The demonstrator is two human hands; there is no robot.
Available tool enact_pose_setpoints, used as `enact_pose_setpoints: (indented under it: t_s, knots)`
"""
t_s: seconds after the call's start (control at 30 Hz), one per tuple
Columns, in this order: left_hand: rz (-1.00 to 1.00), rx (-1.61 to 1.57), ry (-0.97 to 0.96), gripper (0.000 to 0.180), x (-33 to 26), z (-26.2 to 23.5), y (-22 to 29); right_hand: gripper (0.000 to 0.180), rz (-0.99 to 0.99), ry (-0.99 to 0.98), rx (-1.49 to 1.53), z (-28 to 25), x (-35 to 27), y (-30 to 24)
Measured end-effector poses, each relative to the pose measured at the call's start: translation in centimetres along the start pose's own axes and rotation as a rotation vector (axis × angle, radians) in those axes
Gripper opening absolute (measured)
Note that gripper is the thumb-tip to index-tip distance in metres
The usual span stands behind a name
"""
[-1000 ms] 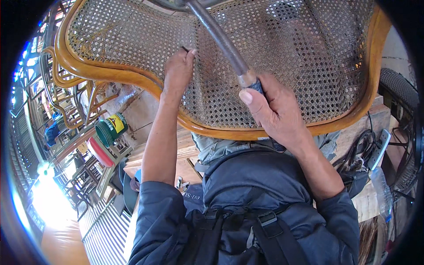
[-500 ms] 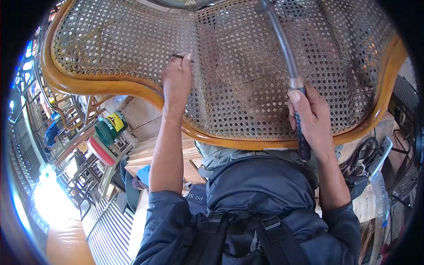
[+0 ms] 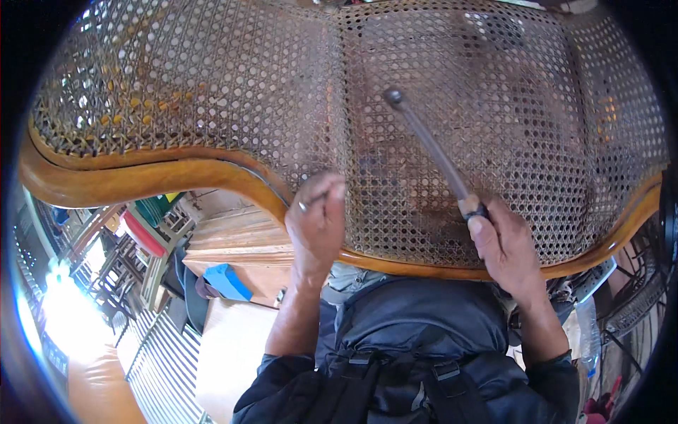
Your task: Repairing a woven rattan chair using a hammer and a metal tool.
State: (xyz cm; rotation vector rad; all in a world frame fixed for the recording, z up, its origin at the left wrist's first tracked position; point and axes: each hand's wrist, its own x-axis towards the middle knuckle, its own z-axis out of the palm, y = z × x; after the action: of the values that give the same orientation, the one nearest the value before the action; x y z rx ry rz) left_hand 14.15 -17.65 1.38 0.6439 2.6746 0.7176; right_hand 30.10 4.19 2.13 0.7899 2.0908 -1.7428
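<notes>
Head view showed a wooden frame curving under a woven cane panel. The left hand pinched a small metal pin against the cane's lower edge. To its right, the right hand was closed around a hammer handle, slanting up-left over the weave.

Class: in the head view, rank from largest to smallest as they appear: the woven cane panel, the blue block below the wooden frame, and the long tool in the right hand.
1. Woven cane panel, largest by far.
2. Long tool held in the right hand.
3. Blue block, though it lies farther from the camera, so it only looks smallest.
</notes>
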Motion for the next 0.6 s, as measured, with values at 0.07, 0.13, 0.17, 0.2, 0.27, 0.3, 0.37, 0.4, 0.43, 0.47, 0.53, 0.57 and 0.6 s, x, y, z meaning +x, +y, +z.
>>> enact_pose_setpoints:
  t_s: [0.07,0.13,0.17,0.2,0.27,0.3,0.37,0.4,0.43,0.47,0.53,0.57,0.6]
  knots:
    - [0.095,-0.028,-0.043,0.008,-1.2,-0.1,-0.1,0.025,-0.105,0.007,-0.132,0.6,0.5,-1.1]
    - [0.083,-0.110,-0.030,0.008,-1.5,0.1,-0.2,0.027,-0.090,0.086,-0.035,0.9,0.5,-3.0]
    - [0.113,-0.123,-0.044,0.009,-1.4,0.3,-0.3,0.031,-0.071,0.081,0.115,1.3,0.6,-3.1]
    - [0.145,-0.137,-0.058,0.011,-1.3,0.3,-0.3,0.031,-0.070,0.077,0.096,1.5,0.8,-3.5]
    - [0.133,-0.158,-0.062,0.012,-1.2,0.2,-0.5,0.029,0.022,-0.096,-0.075,1.9,1.8,-4.6]
    - [0.133,-0.153,-0.073,0.012,-1.2,0.3,-0.6,0.027,-0.008,-0.075,-0.127,2.4,2.2,-4.7]
    - [0.131,-0.164,-0.081,0.012,-1.3,0.4,-0.7,0.026,-0.038,-0.060,-0.218,3.1,2.7,-4.0]
    - [0.145,-0.169,-0.083,0.012,-1.3,0.5,-0.7,0.026,-0.071,-0.049,-0.289,3.3,2.8,-4.0]
    - [0.159,-0.172,-0.085,0.012,-1.2,0.5,-0.8,0.026,-0.020,-0.048,-0.276,3.5,2.6,-4.7]
    - [0.155,-0.182,-0.083,0.012,-1.3,0.5,-0.7,0.026,-0.016,-0.051,-0.286,3.7,2.4,-5.3]
    - [0.160,-0.166,-0.112,0.012,-1.3,0.3,-0.7,0.026,-0.053,0.050,-0.191,4.2,2.2,-6.2]
    - [0.160,-0.175,-0.110,0.012,-1.3,0.4,-0.8,0.026,-0.051,0.052,-0.200,4.4,2.2,-6.5]
    - [0.167,-0.192,-0.094,0.012,-1.3,0.4,-0.9,0.025,-0.052,0.097,-0.191,4.6,2.0,-6.7]
